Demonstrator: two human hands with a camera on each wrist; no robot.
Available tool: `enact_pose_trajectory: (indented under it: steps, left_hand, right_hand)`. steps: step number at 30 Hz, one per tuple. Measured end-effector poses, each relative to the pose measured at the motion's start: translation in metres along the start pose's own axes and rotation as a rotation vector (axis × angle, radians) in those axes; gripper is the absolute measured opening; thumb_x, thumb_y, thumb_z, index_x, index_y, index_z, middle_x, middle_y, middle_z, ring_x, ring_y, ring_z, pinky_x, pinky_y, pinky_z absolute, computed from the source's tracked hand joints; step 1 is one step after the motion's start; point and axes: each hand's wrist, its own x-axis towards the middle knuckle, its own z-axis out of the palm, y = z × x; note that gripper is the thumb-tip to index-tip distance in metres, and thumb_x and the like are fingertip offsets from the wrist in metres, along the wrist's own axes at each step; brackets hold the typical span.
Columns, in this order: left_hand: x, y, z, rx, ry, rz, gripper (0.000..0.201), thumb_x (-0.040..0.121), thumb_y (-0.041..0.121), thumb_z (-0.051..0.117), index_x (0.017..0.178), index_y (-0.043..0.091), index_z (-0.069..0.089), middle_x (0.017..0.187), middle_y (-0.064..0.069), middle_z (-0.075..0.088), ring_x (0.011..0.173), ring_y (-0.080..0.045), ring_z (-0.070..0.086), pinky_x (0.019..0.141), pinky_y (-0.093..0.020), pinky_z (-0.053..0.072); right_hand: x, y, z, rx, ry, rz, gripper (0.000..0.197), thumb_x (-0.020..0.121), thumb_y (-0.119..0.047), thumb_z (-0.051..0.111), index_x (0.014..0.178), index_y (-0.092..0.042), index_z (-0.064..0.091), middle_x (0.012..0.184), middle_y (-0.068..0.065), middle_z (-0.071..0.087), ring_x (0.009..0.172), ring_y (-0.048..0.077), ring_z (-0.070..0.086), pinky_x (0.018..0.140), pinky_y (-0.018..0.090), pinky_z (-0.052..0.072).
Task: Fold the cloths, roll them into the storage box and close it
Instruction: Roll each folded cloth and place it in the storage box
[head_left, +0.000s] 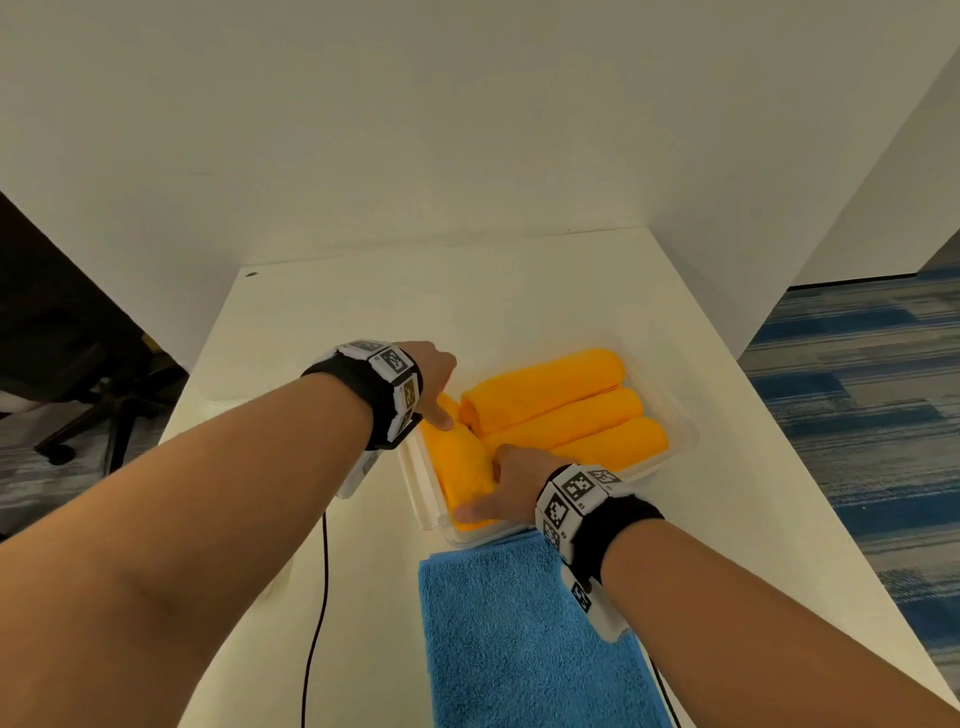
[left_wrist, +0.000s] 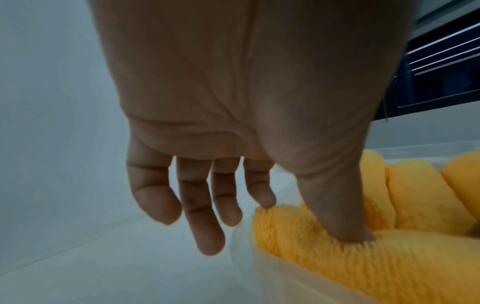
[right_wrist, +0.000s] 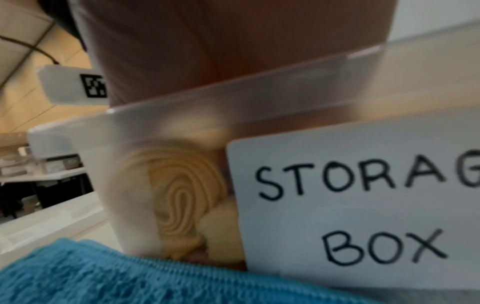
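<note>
**Fourth orange roll being seated crosswise in the storage box**

Blue cloth lay flat and unrolled on the table, its far edge touching the near wall of the storage box; judged to be the next item awaiting folding.

Three orange rolls lay side by side lengthwise in the box. A fourth orange roll sat crosswise at the left end, evidently because no lengthwise room remained.

Left hand: thumb pressed down into the far end of the fourth roll, while the fingers hung loose and straight outside the box wall, gripping nothing. Judged a tamping action to seat the roll below the rim.

Right hand lay over the near end of the same roll, thumb along its end at the box wall; whether the other fingers curled round the roll could not be told. The right wrist view showed the roll's spiral end through the translucent wall, beside a label reading "STORAG / BOX".

A white panel just beside the box's left wall was possibly the lid; unconfirmed. Box stood open; closing not yet done.
</note>
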Motion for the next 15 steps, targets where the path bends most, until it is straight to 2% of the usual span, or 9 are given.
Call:
enact_pose_trajectory:
  steps: [2,5,7,11,15]
  left_hand:
    - [0.005,-0.002,0.008,-0.035,-0.008,-0.046,0.061,0.081,0.059,0.062,0.114,0.010,0.047,0.109,-0.009,0.056,0.092,-0.025,0.055,0.072,-0.031,0.041]
    - [0.010,-0.005,0.016,-0.036,-0.004,-0.091,0.053,0.083,0.063,0.056,0.098,0.013,0.048,0.089,-0.005,0.054,0.078,-0.023,0.052,0.063,-0.029,0.038]
    - [0.013,-0.006,0.021,-0.035,0.004,-0.109,0.051,0.085,0.063,0.054,0.095,0.013,0.049,0.087,-0.004,0.053,0.076,-0.022,0.052,0.061,-0.029,0.037]
    - [0.021,-0.007,0.024,-0.032,0.001,-0.142,0.053,0.088,0.063,0.049,0.098,0.011,0.056,0.087,-0.004,0.055,0.078,-0.022,0.054,0.065,-0.029,0.039]
    - [0.027,-0.008,0.026,-0.028,-0.015,-0.168,0.057,0.090,0.060,0.049,0.107,0.008,0.061,0.089,-0.005,0.057,0.081,-0.022,0.054,0.068,-0.030,0.039]
  right_hand:
    - [0.004,-0.006,0.005,-0.082,0.025,0.081,0.074,0.063,-0.072,0.069,0.116,-0.024,0.049,0.119,0.000,0.058,0.112,0.027,0.054,0.099,0.049,0.038]
    - [0.011,-0.013,0.008,-0.109,0.021,0.164,0.071,0.067,-0.067,0.071,0.118,-0.023,0.049,0.125,0.001,0.056,0.120,0.032,0.050,0.106,0.055,0.030]
    - [0.014,-0.016,0.008,-0.118,0.007,0.190,0.070,0.068,-0.064,0.071,0.120,-0.023,0.050,0.128,0.002,0.055,0.122,0.033,0.049,0.106,0.054,0.030]
    - [0.016,-0.020,0.007,-0.177,-0.008,0.194,0.071,0.070,-0.062,0.073,0.124,-0.022,0.049,0.131,0.002,0.053,0.123,0.033,0.049,0.104,0.051,0.035]
    - [0.011,-0.018,0.002,-0.163,-0.014,0.108,0.061,0.073,-0.056,0.074,0.116,-0.017,0.056,0.121,0.004,0.060,0.113,0.029,0.057,0.096,0.044,0.047]
